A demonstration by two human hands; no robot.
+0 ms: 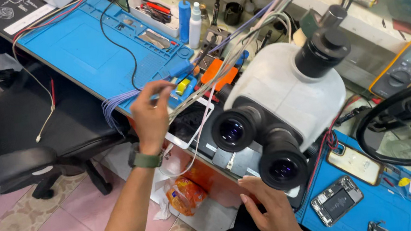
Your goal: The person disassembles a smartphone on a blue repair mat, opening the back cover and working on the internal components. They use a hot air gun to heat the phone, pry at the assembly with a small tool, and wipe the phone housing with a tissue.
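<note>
Left of the white microscope (286, 95), the left hand (149, 118) pinches a bundle of thin cables (187, 98) lifted off the bench (88, 51), not yet sorted, while the right hand (268, 208) rests spread below the eyepieces, the opened phone (337, 199) lying untouched.

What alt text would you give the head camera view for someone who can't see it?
A person's left hand pinches a bundle of thin cables over a cluttered repair bench, while the right hand rests below a white stereo microscope. An opened phone lies on a blue mat.
</note>
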